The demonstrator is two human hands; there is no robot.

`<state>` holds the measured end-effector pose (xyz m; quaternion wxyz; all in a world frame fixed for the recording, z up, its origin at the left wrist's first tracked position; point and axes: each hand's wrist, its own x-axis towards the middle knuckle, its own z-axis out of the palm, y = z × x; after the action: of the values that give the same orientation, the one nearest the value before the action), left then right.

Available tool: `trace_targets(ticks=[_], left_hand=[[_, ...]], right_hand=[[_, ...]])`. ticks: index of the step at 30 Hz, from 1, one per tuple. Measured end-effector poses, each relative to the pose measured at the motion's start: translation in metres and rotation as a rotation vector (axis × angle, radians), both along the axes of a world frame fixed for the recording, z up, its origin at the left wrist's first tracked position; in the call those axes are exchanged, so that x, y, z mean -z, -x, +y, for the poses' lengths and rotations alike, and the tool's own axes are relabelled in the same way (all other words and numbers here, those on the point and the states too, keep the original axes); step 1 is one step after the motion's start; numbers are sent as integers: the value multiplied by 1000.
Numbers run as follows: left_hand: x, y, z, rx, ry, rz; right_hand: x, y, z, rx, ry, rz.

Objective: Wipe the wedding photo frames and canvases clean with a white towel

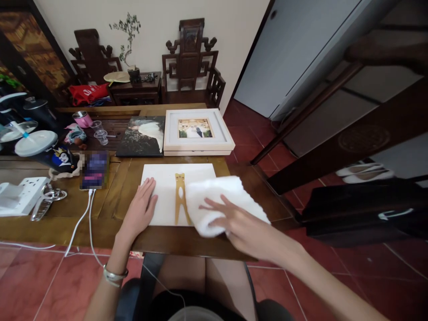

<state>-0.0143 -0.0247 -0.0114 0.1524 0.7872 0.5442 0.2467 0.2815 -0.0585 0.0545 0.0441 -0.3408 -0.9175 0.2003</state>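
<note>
A white frame back (163, 189) with a tan wooden stand (180, 198) lies face down on the wooden table (110, 209). My left hand (142, 207) rests flat on its left part, fingers spread. My right hand (234, 223) presses a white cloth (217, 196) onto the frame's right part, fingers stretched over the cloth.
Behind lie a white framed photo (198, 131) and a dark canvas print (142, 136). At the left are a phone (94, 170) with a white cable (80, 220), a power strip (22, 194), cups and a lidded tumbler (36, 145). Carved chairs stand at the wall; a dark wooden door frame is at the right.
</note>
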Motion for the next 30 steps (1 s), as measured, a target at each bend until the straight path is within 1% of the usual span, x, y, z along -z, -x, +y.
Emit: trace_targets(ticks=[2, 3, 4, 6, 8, 14, 16, 18, 19, 21, 23, 27, 29, 30], left_hand=[[-1, 0, 0, 8, 2, 12], [-1, 0, 0, 13, 3, 18], [-2, 0, 0, 16, 5, 24], [-2, 0, 1, 18, 8, 31], [-2, 1, 1, 18, 8, 28], [0, 2, 1, 26, -9, 11], [0, 2, 1, 23, -10, 6], [0, 2, 0, 14, -7, 0], [0, 2, 0, 11, -5, -3], [0, 2, 0, 7, -3, -8], [1, 2, 0, 6, -6, -10], [2, 1, 1, 6, -10, -12], [1, 1, 1, 14, -7, -11], [1, 1, 1, 16, -6, -9]], right_hand=[[-3, -4, -21, -38, 47, -12], [-4, -5, -27, -49, 68, -14], [-5, -6, -28, -51, 81, -12], [-5, -6, -20, -26, 75, 0], [-2, -4, 2, 10, 45, 17], [7, 4, 90, 73, -74, 39], [8, 6, 107, 111, -93, 38], [6, 7, 112, 134, -90, 30], [6, 7, 109, 128, -85, 28], [4, 7, 94, 98, -68, 32], [1, 4, 69, 81, -28, 40], [-5, -4, 9, 43, 86, 40], [-9, -8, -14, -1, 127, 21], [-11, -9, -21, -17, 140, 9]])
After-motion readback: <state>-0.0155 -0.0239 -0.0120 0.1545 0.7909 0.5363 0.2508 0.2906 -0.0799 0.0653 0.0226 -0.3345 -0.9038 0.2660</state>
